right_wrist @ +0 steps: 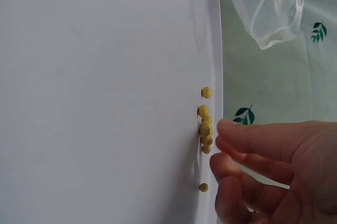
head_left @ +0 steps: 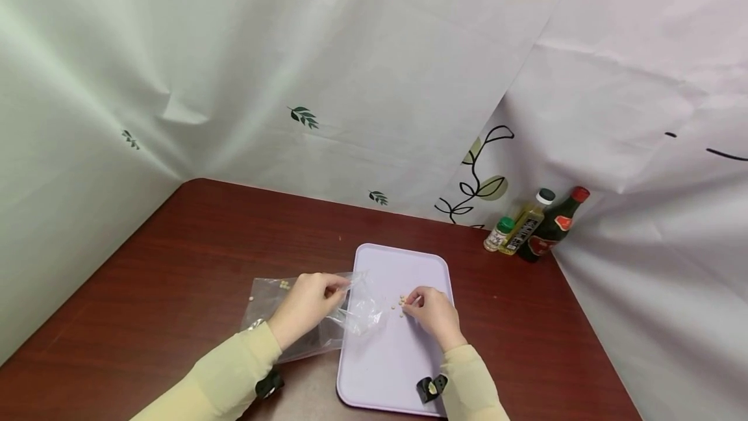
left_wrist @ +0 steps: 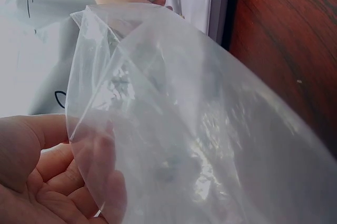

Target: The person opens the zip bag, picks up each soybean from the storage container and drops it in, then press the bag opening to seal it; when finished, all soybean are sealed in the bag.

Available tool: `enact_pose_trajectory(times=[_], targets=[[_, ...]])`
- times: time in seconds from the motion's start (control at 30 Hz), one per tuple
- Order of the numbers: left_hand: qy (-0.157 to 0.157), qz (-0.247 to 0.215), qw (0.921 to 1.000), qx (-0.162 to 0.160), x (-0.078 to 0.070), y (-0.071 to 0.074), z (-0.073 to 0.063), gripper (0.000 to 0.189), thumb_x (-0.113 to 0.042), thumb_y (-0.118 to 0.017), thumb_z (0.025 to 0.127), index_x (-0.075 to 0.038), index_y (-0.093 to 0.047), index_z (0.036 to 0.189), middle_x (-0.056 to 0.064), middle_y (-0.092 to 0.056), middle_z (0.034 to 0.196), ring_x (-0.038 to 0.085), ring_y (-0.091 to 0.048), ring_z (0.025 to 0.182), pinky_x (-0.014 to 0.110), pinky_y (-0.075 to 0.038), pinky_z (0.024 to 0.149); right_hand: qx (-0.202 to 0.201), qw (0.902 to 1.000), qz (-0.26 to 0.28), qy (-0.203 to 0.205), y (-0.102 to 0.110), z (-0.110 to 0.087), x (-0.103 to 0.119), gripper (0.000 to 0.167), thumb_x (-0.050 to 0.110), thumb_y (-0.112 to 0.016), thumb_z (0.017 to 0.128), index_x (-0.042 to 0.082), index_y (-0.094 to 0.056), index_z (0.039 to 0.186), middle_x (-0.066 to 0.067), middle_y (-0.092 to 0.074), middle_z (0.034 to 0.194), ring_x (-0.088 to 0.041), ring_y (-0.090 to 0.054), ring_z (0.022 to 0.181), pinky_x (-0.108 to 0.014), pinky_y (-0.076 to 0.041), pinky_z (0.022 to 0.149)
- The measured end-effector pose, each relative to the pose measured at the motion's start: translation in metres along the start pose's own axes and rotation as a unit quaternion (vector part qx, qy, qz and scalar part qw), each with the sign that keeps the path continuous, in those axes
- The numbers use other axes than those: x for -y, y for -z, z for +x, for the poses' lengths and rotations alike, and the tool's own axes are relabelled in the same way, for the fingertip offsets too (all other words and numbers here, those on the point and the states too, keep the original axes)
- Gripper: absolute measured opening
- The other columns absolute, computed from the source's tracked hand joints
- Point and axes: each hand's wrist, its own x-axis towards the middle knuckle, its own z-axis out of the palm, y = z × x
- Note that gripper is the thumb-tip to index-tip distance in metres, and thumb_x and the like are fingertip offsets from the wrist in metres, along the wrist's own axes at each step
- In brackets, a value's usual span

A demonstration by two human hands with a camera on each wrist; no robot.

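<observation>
My left hand (head_left: 310,301) pinches the rim of a clear plastic bag (head_left: 365,307); the bag's mouth gapes over the tray's left side in the head view. In the left wrist view the film of the bag (left_wrist: 174,108) covers some fingertips. My right hand (head_left: 434,312) is low over the lilac tray (head_left: 386,369), fingertips close beside several small, round, yellowish beans (head_left: 402,301). In the right wrist view the beans (right_wrist: 205,129) lie in a loose cluster before the bent fingers of my right hand (right_wrist: 274,166). No bean shows between those fingers.
A few beans (head_left: 284,284) show at the bag's far left part, and a single bean (head_left: 251,298) is near its edge. A green-capped jar (head_left: 498,236), an oil bottle (head_left: 526,226) and a dark red-capped bottle (head_left: 555,226) stand at the back right of the brown table (head_left: 234,232).
</observation>
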Motion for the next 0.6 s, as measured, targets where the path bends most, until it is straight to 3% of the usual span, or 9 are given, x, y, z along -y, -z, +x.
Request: enact_pose_trajectory(times=[0.6], targets=[[-0.002, -0.002, 1.0, 0.0, 0.0013, 0.0012, -0.0023, 0.017, -0.002, -0.068, 0.081, -0.006, -0.074, 0.095, -0.005, -0.065, 0.071, 0.001, -0.043, 0.056, 0.018, -0.039, 0.053, 0.014, 0.9999, -0.007, 0.003, -0.0029, 0.0027, -0.0025, 0.015, 0.02, -0.077, 0.071, 0.018, -0.063, 0.069, 0.007, -0.053, 0.06, -0.009, -0.046, 0.057, -0.027, -0.036, 0.052]])
